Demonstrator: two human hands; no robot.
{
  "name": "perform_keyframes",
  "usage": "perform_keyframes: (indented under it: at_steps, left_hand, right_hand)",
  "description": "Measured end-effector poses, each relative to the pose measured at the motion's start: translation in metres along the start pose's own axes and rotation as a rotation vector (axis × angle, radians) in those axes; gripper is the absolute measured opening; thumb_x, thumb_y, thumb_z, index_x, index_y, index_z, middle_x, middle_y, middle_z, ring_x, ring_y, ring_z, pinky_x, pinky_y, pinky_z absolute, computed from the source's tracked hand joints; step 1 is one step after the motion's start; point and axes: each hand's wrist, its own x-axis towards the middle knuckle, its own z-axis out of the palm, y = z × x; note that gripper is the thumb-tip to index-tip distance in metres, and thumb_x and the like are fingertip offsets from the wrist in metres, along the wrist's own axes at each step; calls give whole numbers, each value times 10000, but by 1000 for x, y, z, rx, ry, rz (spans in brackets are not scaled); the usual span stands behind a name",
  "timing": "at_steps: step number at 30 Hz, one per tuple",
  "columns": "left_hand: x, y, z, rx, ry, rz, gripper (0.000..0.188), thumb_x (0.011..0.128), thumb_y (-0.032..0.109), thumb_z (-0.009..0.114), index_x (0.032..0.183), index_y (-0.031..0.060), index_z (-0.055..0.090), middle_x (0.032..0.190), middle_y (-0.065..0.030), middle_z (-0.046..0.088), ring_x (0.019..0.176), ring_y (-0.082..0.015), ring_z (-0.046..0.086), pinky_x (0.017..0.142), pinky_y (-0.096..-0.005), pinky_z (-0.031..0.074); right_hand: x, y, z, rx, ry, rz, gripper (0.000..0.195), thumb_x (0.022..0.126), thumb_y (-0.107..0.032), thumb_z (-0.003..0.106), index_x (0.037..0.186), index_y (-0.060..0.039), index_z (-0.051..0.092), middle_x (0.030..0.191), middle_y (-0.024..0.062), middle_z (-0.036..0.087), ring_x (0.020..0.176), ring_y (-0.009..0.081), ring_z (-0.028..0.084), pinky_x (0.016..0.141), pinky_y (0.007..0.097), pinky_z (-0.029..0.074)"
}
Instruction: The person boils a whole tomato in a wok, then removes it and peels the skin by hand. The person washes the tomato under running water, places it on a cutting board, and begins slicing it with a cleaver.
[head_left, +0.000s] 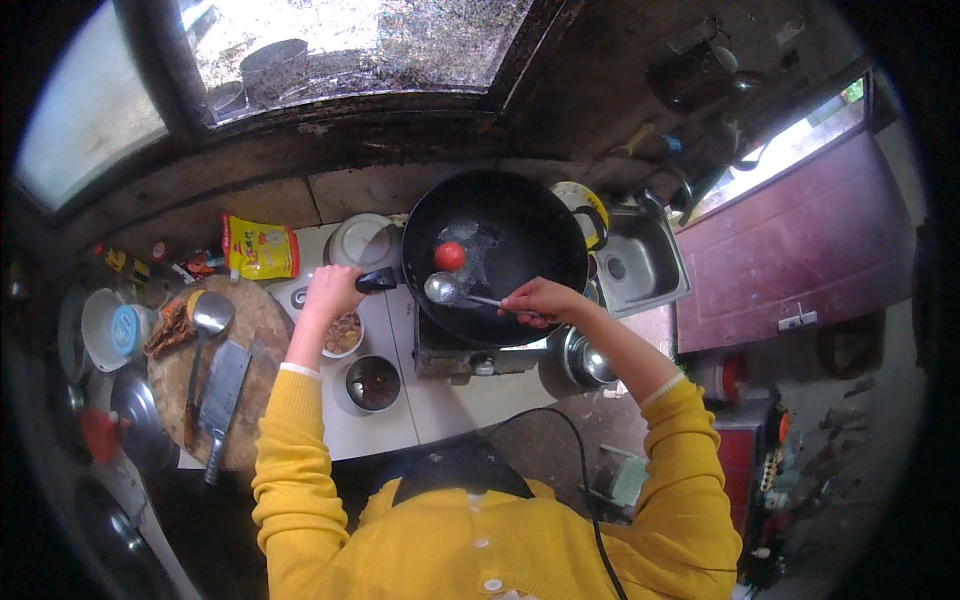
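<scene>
A large black wok sits on a gas stove in front of me. My left hand grips the wok's black handle at its left side. In my right hand is the thin handle of a metal ladle, whose round bowl rests low inside the wok. Just behind the ladle's bowl lies a round red thing, perhaps a tomato. A glossy wet patch, possibly water or oil, shows on the wok's bottom around them.
On the left, a round wooden chopping board carries a cleaver and a spatula. Two bowls stand near the stove. A yellow packet stands behind; a steel sink is at right.
</scene>
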Motion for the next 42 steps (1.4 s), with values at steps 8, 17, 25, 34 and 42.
perform_keyframes:
  at_steps: [8, 17, 25, 34, 42]
  left_hand:
    - [0, -1, 3, -1, 14, 6, 178, 721, 233, 654, 841, 120, 719, 751, -158, 672, 762, -338, 661, 712, -434, 525]
    - [3, -3, 6, 11, 7, 14, 178, 719, 239, 654, 829, 115, 718, 759, -159, 673, 767, -338, 661, 713, -434, 524]
    - [0, 0, 0, 21, -6, -1, 221, 719, 288, 685, 843, 108, 716, 774, -158, 678, 778, -330, 665, 721, -434, 526]
    - [1, -1, 2, 35, 11, 18, 225, 724, 295, 680, 836, 102, 712, 759, -162, 675, 770, -329, 667, 710, -431, 529]
    - [2, -1, 2, 56, 12, 18, 204, 721, 289, 681, 788, 97, 703, 740, -157, 671, 758, -329, 665, 699, -433, 528]
  right_hand:
    - [-13, -6, -31, -157, 261, -191, 259, 917, -285, 643, 971, -46, 727, 567, 33, 550, 425, 95, 469, 379, 251, 357]
    - [1, 11, -32, -723, 673, -561, 202, 860, -202, 639, 964, -51, 724, 791, 183, 679, 727, 354, 659, 653, 434, 533]
    - [-6, -2, -24, -916, 766, -399, 202, 887, -228, 612, 959, -75, 723, 933, 162, 689, 878, 367, 649, 779, 439, 525]
    - [35, 19, -25, -950, 730, -497, 197, 858, -256, 634, 880, -86, 730, 847, 186, 681, 761, 369, 656, 686, 460, 533]
    - [34, 8, -14, -574, 347, -362, 247, 862, -265, 672, 930, -33, 720, 684, 159, 659, 621, 275, 659, 571, 399, 505]
